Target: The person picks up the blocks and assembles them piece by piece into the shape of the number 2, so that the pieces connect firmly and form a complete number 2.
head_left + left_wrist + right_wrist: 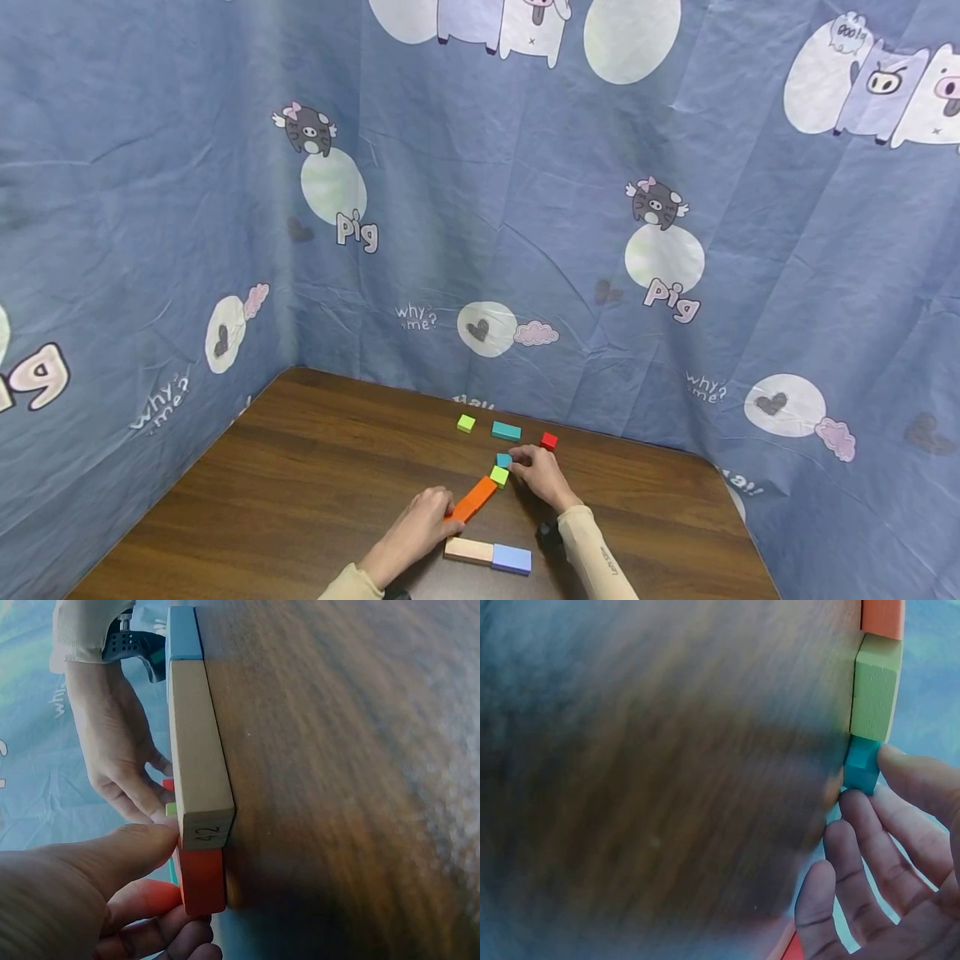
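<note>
A slanting row of orange blocks (476, 498) lies on the table, its far end meeting a green cube (499, 477). Beyond that cube sits a small blue block (503, 459), in line with the row. My right hand (542, 473) pinches this blue block between thumb and fingers; the right wrist view shows the block (861, 766) against the green one (876, 686). At the row's near end, my left hand (422, 521) holds the orange block (203, 881), thumb on one side and curled fingers on the other. A natural wood block (468, 550) lies just nearer.
A light blue block (512, 559) adjoins the wood block end to end. Farther back stand a green block (466, 423), a teal block (506, 431) and a red block (549, 441). A blue patterned curtain (450, 250) hangs behind the brown table (300, 467).
</note>
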